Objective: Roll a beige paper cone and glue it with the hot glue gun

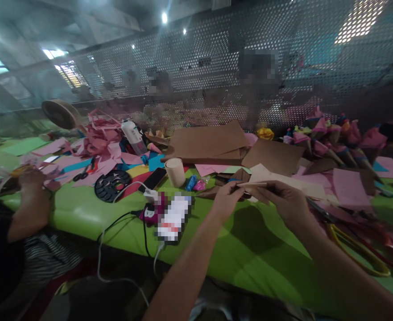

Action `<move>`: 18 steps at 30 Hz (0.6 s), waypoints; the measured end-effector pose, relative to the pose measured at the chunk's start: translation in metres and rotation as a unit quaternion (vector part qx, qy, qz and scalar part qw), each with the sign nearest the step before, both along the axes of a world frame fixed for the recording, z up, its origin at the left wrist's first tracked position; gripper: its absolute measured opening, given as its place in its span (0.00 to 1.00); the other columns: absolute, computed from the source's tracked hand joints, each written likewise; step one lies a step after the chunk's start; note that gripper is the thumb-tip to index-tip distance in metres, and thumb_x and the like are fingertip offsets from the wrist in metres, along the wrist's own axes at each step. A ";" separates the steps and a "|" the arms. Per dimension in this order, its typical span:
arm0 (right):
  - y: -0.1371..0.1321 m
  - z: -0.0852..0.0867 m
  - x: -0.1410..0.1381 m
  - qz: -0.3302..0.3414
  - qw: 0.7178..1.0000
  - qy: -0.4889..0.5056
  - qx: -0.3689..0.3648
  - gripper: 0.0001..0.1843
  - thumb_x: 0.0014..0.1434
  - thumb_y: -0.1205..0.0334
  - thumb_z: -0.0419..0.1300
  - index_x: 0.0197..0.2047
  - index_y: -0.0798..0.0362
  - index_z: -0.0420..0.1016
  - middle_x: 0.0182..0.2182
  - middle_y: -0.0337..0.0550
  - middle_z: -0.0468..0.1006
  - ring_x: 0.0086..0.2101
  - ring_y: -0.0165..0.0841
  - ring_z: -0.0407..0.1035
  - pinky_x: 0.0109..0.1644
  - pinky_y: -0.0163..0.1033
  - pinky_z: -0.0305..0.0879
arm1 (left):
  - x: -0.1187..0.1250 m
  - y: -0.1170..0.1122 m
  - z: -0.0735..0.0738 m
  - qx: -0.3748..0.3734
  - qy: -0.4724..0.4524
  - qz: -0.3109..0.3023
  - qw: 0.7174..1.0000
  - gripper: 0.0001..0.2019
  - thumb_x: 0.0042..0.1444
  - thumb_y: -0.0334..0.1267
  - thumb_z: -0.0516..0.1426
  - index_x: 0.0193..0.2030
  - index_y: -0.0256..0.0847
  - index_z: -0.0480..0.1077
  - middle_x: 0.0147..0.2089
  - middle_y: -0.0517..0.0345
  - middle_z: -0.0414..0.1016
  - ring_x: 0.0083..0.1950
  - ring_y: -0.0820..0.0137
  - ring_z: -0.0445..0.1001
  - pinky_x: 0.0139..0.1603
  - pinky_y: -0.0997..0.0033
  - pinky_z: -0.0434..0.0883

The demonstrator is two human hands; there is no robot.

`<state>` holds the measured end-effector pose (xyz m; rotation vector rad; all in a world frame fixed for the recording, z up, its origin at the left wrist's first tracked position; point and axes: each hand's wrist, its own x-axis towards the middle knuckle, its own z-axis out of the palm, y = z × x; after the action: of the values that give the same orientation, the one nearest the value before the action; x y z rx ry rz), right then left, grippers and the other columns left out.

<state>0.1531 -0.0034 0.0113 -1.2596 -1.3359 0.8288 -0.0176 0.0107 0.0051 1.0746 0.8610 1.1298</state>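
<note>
Head view — left hand (228, 196) and right hand (286, 201) both pinch a tan paper piece (251, 184), and I think light, even fingertips would stop bad creases.

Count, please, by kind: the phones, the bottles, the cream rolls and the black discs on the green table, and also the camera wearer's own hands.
Phones: 2
Bottle: 1
Cream roll: 1
Black disc: 1
Left hand, right hand: 2
Total: 7
</note>
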 end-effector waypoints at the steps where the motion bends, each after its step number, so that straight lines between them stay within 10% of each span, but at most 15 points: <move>1: 0.000 0.000 0.000 0.000 1.000 0.004 -0.003 0.20 0.49 0.39 0.70 0.33 0.48 0.84 0.32 0.44 0.84 0.35 0.41 0.75 0.40 0.45 0.69 | 0.000 0.000 0.000 -0.002 -0.001 -0.001 1.000 0.09 0.57 0.35 0.63 0.44 0.37 0.78 0.41 0.52 0.79 0.41 0.68 0.76 0.52 0.62 0.71; 18: 0.000 0.001 -0.001 -0.004 1.000 0.000 -0.015 0.24 0.47 0.34 0.69 0.32 0.47 0.82 0.30 0.43 0.82 0.34 0.40 0.73 0.39 0.44 0.67 | 0.001 -0.001 0.001 0.014 -0.002 0.010 1.000 0.08 0.56 0.37 0.64 0.42 0.38 0.78 0.39 0.54 0.79 0.40 0.69 0.75 0.50 0.65 0.72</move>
<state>0.1518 -0.0034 0.0119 -1.2884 -1.3228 0.8464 -0.0170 0.0098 0.0065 1.0885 0.8575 1.1632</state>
